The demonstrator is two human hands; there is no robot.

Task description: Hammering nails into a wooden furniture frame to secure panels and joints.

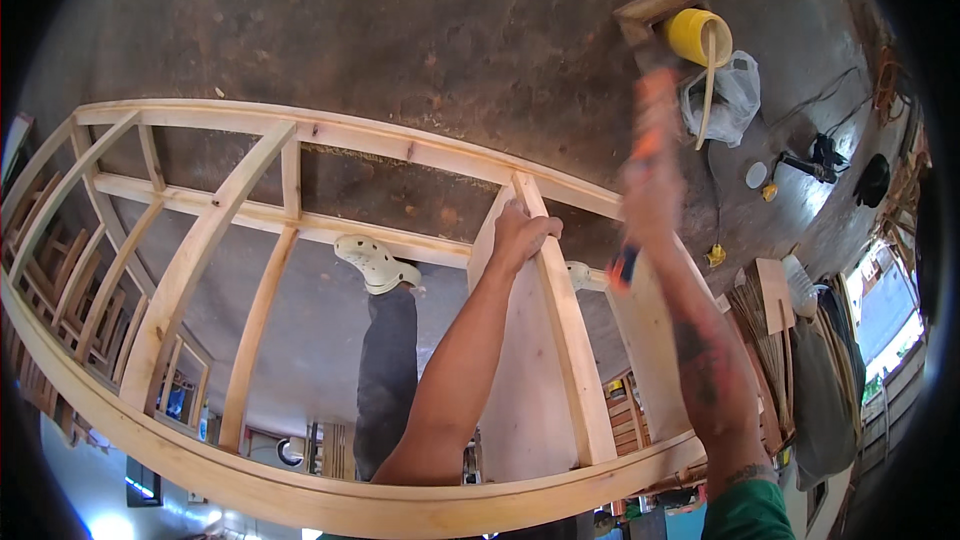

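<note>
My left fingers (pixel 514 215) clamped on a slat (pixel 566 330), my right fingers (pixel 648 198) closed round a blurred tool (pixel 656 100), yellow tub (pixel 690 37) beyond them

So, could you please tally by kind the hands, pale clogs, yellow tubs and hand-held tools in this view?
Hands: 2
Pale clogs: 2, one partly hidden
Yellow tubs: 1
Hand-held tools: 1, motion-blurred
Total: 6
</note>
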